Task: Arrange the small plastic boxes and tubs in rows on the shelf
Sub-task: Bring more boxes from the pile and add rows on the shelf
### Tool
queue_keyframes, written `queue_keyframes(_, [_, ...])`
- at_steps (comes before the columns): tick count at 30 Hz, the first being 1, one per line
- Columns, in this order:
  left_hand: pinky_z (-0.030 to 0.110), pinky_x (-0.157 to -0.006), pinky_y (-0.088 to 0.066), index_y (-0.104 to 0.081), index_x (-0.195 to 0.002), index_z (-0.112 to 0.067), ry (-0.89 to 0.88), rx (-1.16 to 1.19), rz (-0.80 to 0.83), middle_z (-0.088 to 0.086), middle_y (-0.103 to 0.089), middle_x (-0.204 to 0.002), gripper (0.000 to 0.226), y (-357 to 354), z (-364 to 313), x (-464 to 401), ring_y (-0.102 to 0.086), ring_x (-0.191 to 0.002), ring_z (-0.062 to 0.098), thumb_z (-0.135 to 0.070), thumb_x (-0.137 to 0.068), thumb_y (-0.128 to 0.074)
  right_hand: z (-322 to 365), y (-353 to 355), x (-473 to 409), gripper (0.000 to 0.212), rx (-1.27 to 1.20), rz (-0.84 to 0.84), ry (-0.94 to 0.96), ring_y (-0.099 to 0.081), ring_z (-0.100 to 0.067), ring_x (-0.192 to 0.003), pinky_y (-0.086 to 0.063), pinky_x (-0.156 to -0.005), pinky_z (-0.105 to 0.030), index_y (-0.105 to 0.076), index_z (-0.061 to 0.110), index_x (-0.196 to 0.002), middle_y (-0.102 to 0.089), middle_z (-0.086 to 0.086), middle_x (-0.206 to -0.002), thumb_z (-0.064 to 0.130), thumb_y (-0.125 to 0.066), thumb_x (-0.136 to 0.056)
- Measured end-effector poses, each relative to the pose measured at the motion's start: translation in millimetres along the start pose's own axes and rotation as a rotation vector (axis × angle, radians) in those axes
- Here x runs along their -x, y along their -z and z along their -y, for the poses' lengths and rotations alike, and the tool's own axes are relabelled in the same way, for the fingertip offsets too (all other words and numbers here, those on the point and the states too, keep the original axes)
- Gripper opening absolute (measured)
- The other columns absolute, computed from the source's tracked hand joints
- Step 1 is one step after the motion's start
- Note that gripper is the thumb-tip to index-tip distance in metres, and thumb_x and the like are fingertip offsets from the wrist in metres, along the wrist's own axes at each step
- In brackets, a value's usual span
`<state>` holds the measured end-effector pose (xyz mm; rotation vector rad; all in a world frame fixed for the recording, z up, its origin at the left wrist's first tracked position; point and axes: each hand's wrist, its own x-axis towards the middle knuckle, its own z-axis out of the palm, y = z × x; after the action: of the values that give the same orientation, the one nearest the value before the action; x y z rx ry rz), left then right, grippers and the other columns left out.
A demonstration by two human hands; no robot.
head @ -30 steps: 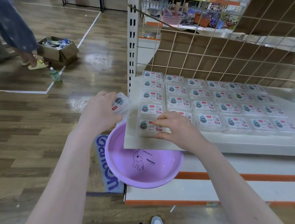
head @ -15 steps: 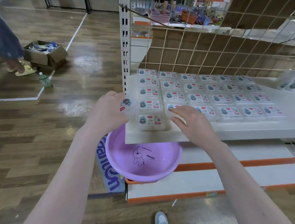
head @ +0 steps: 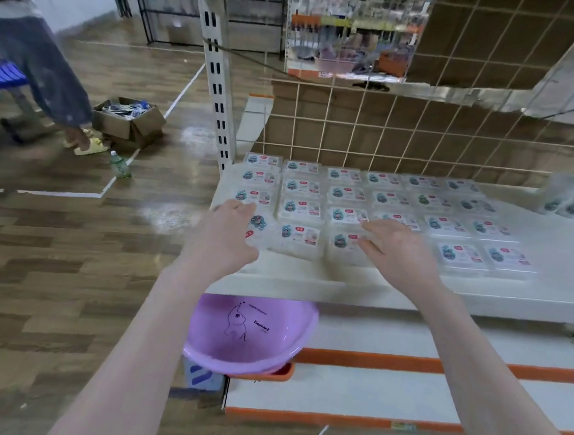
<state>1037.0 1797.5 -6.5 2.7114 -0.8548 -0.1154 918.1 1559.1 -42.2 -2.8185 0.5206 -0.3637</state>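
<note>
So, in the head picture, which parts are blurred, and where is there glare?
Head view: the passing person at far left and the packs at the shelf's right end are motion-blurred; glare patches shine on the wooden floor; wide-angle distortion bends the shelf upright.

Bright, even light; floor point(head: 188, 141) glare, edges blurred/warped.

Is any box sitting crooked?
Yes. The box in the left hand, at the shelf's front left corner, is turned, its label sideways. The other boxes lie square in rows.
</note>
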Motion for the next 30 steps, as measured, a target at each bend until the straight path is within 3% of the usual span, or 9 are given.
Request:
queue_keyframes(8, [0.041, -0.091, -0.044, -0.044, -0.132, -0.014, 0.102, 0.021, 0.023, 0.004, -0.047, -0.125, 0.059, -23.4, -66.2, -8.1, -0.044, -0.114, 0.026, -0.020, -0.077, -0.064, -53.3, 6.9, -27.5, 0.028, -0.032, 0.004, 0.181, -0.052, -0.034, -0.111, -0.036, -0.095, -0.038, -0.066, 0.005, -0.113, -0.062, -0.015, -0.114, 0.019, -0.059, -0.090])
queue_keyframes(12, [0.038, -0.096, -0.042, -0.037, -0.141, -0.016, 0.136, -0.012, 0.018, 0.005, -0.044, -0.134, 0.071, -28.4, -77.0, -17.3, -0.043, -0.121, 0.025, -0.026, -0.078, -0.067, -65.4, -0.2, -33.0, 0.030, -0.024, -0.005, 0.237, -0.051, -0.034, -0.112, -0.041, -0.092, -0.041, -0.064, 0.004, -0.114, -0.060, -0.015, -0.116, 0.020, -0.061, -0.089])
queue_keyframes(15, [0.038, -0.097, -0.041, -0.040, -0.139, -0.013, 0.145, -0.033, 0.018, 0.007, -0.045, -0.135, 0.068, -33.8, -82.9, -24.8, -0.043, -0.122, 0.027, -0.030, -0.079, -0.067, -69.6, -4.8, -32.6, 0.026, -0.023, -0.061, 0.268, -0.057, -0.037, -0.102, -0.046, -0.086, -0.043, -0.067, 0.000, -0.105, -0.064, -0.017, -0.108, 0.017, -0.066, -0.086])
queue_keyframes(18, [0.039, -0.096, -0.039, -0.045, -0.131, -0.008, 0.143, -0.065, 0.007, 0.011, -0.046, -0.131, 0.064, -40.0, -87.1, -28.7, -0.044, -0.120, 0.031, -0.039, -0.080, -0.066, -69.7, -7.3, -30.6, 0.023, -0.035, -0.095, 0.272, -0.060, -0.038, -0.095, -0.049, -0.082, -0.045, -0.069, -0.001, -0.100, -0.065, -0.019, -0.102, 0.014, -0.068, -0.083])
queue_keyframes(22, [0.038, -0.098, -0.036, -0.043, -0.133, -0.010, 0.092, -0.037, 0.059, 0.009, -0.044, -0.134, 0.076, -34.8, -83.5, -29.1, -0.041, -0.122, 0.029, -0.054, -0.076, -0.066, -70.0, -7.3, -29.7, 0.023, -0.050, -0.119, 0.276, -0.060, -0.038, -0.094, -0.050, -0.079, -0.046, -0.068, 0.000, -0.101, -0.065, -0.018, -0.101, 0.014, -0.068, -0.082])
queue_keyframes(25, [0.022, -0.104, -0.023, -0.035, -0.142, -0.014, -0.058, -0.013, 0.176, 0.001, -0.032, -0.149, 0.086, -15.5, -70.0, -29.9, -0.027, -0.136, 0.017, -0.048, -0.073, -0.073, -69.5, -7.1, -29.4, 0.022, -0.052, -0.119, 0.265, -0.060, -0.038, -0.095, -0.050, -0.080, -0.046, -0.068, 0.000, -0.101, -0.065, -0.018, -0.102, 0.014, -0.067, -0.083])
queue_keyframes(27, [0.003, -0.094, -0.020, -0.024, -0.149, -0.022, -0.156, -0.029, 0.300, -0.008, -0.016, -0.156, 0.095, 0.0, -60.2, -33.8, -0.015, -0.141, 0.007, -0.038, -0.072, -0.078, -69.2, -7.5, -29.2, 0.023, -0.052, -0.117, 0.256, -0.059, -0.038, -0.097, -0.049, -0.081, -0.046, -0.068, 0.001, -0.102, -0.065, -0.018, -0.104, 0.015, -0.066, -0.084])
queue_keyframes(28, [-0.001, -0.090, -0.019, -0.020, -0.150, -0.026, -0.194, -0.057, 0.354, -0.011, -0.010, -0.157, 0.098, 5.8, -56.3, -37.3, -0.011, -0.141, 0.005, -0.032, -0.072, -0.079, -69.2, -7.6, -29.1, 0.024, -0.054, -0.117, 0.253, -0.059, -0.037, -0.098, -0.049, -0.082, -0.046, -0.068, 0.001, -0.103, -0.064, -0.018, -0.105, 0.016, -0.065, -0.085])
queue_keyframes(30, [0.003, -0.095, -0.013, -0.015, -0.150, -0.028, -0.272, -0.150, 0.418, -0.011, -0.004, -0.158, 0.099, 12.5, -52.3, -46.1, -0.008, -0.142, 0.004, -0.027, -0.074, -0.078, -69.9, -8.2, -28.7, 0.025, -0.059, -0.123, 0.251, -0.059, -0.036, -0.099, -0.049, -0.083, -0.046, -0.068, 0.002, -0.105, -0.064, -0.017, -0.107, 0.017, -0.065, -0.085])
